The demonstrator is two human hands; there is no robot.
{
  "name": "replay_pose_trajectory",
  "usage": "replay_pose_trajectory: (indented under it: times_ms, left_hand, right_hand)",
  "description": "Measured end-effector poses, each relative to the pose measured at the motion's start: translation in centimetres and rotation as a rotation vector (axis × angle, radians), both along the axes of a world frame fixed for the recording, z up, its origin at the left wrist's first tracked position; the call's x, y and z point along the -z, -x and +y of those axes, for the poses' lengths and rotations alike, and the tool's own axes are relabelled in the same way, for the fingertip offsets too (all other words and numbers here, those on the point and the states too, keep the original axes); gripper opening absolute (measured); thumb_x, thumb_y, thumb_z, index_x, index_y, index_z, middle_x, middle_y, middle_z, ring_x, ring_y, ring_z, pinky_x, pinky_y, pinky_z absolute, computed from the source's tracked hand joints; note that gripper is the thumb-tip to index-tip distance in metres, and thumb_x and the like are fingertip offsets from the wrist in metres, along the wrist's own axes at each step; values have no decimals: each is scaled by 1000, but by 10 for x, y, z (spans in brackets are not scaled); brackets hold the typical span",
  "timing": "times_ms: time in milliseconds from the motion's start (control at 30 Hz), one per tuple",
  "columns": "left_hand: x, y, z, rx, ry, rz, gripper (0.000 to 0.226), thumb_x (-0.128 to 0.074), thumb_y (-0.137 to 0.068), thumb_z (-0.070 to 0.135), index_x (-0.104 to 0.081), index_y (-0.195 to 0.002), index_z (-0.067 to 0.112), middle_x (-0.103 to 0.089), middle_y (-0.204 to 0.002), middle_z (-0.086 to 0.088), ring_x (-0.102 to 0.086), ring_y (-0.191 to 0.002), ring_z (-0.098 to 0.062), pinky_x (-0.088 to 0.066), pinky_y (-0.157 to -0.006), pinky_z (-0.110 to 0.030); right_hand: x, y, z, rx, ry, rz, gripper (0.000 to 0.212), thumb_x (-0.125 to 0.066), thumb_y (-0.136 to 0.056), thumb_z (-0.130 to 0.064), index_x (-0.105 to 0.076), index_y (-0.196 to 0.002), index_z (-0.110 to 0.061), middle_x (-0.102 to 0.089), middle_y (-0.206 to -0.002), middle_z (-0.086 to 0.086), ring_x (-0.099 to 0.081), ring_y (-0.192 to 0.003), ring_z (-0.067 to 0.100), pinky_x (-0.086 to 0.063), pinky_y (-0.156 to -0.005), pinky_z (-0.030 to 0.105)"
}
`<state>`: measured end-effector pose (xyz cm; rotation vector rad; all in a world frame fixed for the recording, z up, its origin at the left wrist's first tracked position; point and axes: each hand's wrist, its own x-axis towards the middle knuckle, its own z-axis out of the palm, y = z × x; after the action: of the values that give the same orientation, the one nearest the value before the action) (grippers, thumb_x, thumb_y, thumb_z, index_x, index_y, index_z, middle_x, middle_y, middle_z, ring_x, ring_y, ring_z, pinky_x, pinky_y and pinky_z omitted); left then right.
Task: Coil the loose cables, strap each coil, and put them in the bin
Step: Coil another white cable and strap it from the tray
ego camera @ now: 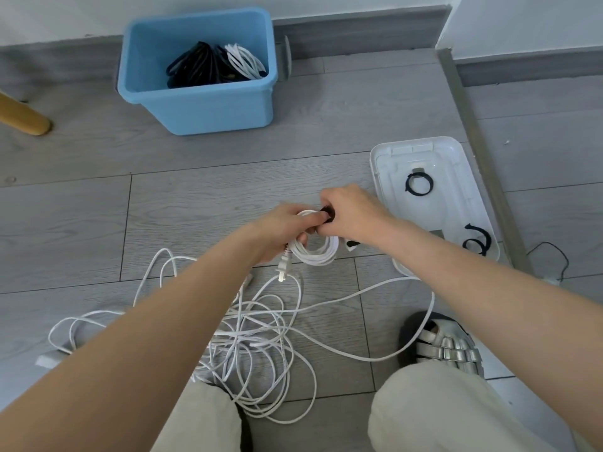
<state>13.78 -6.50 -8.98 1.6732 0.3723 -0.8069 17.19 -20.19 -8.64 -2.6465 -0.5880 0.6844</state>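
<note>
**Strap going on at the top of the white coil**

Gripped in the left hand (280,230) — a small white coil (315,251), fingers curled round its upper rim, loop hanging flat-on toward the camera with the plug (283,270) dangling below the wrist. Pinched by the right hand (347,216), directly beside and touching the left thumb, a black strap (328,214) at the coil's top. Wrapping through the loop's centre looks next; right hand nearer. Just right of the right wrist, a white tray (385,148) with spare straps (419,184). Well beyond both hands, the blue bin (202,106), coils already inside. Beneath the forearms, a loose white tangle (251,347) — uncoiled yet, likely to snag.
</note>
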Motion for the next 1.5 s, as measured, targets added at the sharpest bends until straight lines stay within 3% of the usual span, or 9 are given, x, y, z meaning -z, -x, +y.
replay_pose_trajectory:
  times_ms: [200, 367, 567, 667, 800, 1000, 1167, 1367, 1500]
  left_hand:
    - [5, -4, 8, -40, -144, -18, 19, -52, -94, 12, -61, -78, 16, -53, -72, -3, -40, -48, -7, -30, -41, -14]
    - [11, -3, 17, 120, -272, 17, 20, -49, -96, 17, -66, -87, 11, -53, -81, -12, -39, -61, -17, -28, -54, -26]
    - [16, 1, 27, 102, -206, 94, 26, -46, -98, 18, -64, -108, 3, -52, -82, -11, -40, -59, -13, -27, -55, -24]
    - [19, 1, 28, 102, -238, 70, 25, -48, -97, 16, -66, -105, 2, -53, -73, -9, -39, -64, -18, -26, -54, -26]
    - [19, 1, 26, 86, -264, 38, 21, -51, -95, 16, -70, -99, 9, -58, -64, -5, -41, -72, -23, -26, -55, -26]
    - [5, 1, 15, 31, -81, 144, 26, -50, -97, 16, -67, -108, -1, -64, -71, -7, -57, -45, -2, -40, -41, -11]
    - [-4, -4, 14, -72, 164, 204, 32, -53, -94, 26, -66, -108, 0, -68, -71, 0, -57, -52, -2, -46, -46, -9]
    - [-5, -7, 8, -41, 11, 72, 16, -69, -83, 16, -69, -95, 6, -59, -48, 7, -43, -36, 1, -33, -39, -9]
    - [-5, -10, 4, -171, 15, 97, 21, -73, -80, 13, -68, -98, 4, -60, -48, 5, -46, -36, 0, -35, -37, -10]
  right_hand:
    - [2, -9, 3, 29, -118, 193, 21, -77, -71, -32, -61, -76, -20, -68, -89, 1, -61, -88, 18, -49, -80, 33]
    - [-10, -22, -1, 65, -116, 196, 10, -75, -76, -18, -68, -78, -12, -56, -68, -7, -50, -65, 7, -36, -56, 10]
    - [-12, -26, -8, -34, -42, 420, 13, -76, -75, -20, -64, -80, -23, -67, -85, 0, -58, -83, 15, -48, -84, 32]
    - [-12, -24, -9, -107, 44, 443, 11, -75, -76, -20, -72, -86, -18, -63, -73, -11, -56, -81, 11, -47, -82, 28]
    - [-13, -25, -5, -137, 92, 310, 19, -72, -79, -16, -73, -98, -15, -62, -76, -9, -52, -75, 9, -40, -65, 21]
    - [-8, -28, -1, -87, 12, -39, 15, -63, -87, -24, -70, -98, -18, -52, -89, -6, -44, -111, 23, -36, -98, 40]
    - [4, -29, -8, 112, -35, 69, 14, -61, -88, -23, -69, -98, -18, -62, -95, -1, -56, -102, 22, -42, -92, 32]
    - [6, -30, -11, 228, 5, 136, 10, -56, -90, -22, -64, -84, -24, -58, -87, -4, -55, -104, 23, -40, -98, 40]
    - [3, -33, -9, 287, 19, 125, 14, -55, -90, -21, -68, -95, -22, -64, -103, 1, -54, -108, 23, -38, -99, 38]
